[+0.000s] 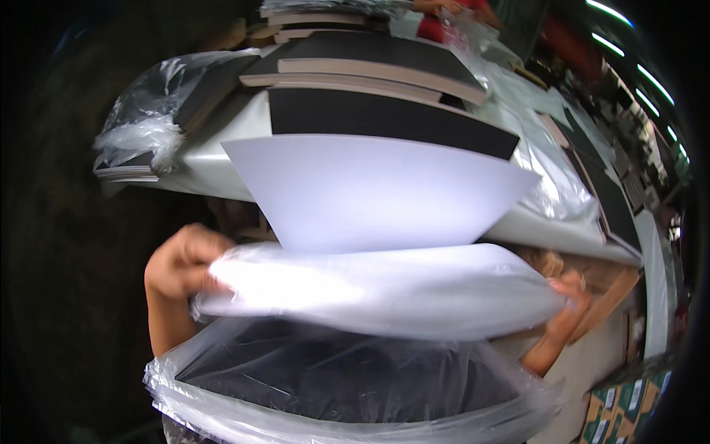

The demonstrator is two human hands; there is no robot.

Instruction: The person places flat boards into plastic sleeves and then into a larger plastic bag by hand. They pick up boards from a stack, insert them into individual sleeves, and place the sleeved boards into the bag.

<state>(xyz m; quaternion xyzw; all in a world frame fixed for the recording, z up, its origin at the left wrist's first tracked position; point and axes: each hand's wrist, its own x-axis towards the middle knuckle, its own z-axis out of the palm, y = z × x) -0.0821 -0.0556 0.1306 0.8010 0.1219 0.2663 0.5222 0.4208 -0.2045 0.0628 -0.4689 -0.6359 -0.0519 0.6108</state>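
My left hand (185, 263) is closed on the left edge of a whitish, shiny plastic bag (399, 288), blurred by motion. My right hand (569, 303) pinches its right edge, so the bag stretches between both hands. Just beyond it, a large white sheet (381, 192) slopes down, its near edge meeting or passing behind the bag; I cannot tell which. A black board (392, 118) shows past the sheet's far edge. Closest to my body, below the hands, lies a dark board (333, 374) in clear plastic film.
Black boards with pale edges (377, 59) are stacked at the back of the table. A plastic-wrapped bundle (140, 137) lies at the left, and loose clear film (555, 177) at the right. Green and brown cartons (625, 407) stand low right. A person in red (458, 18) is at the far side.
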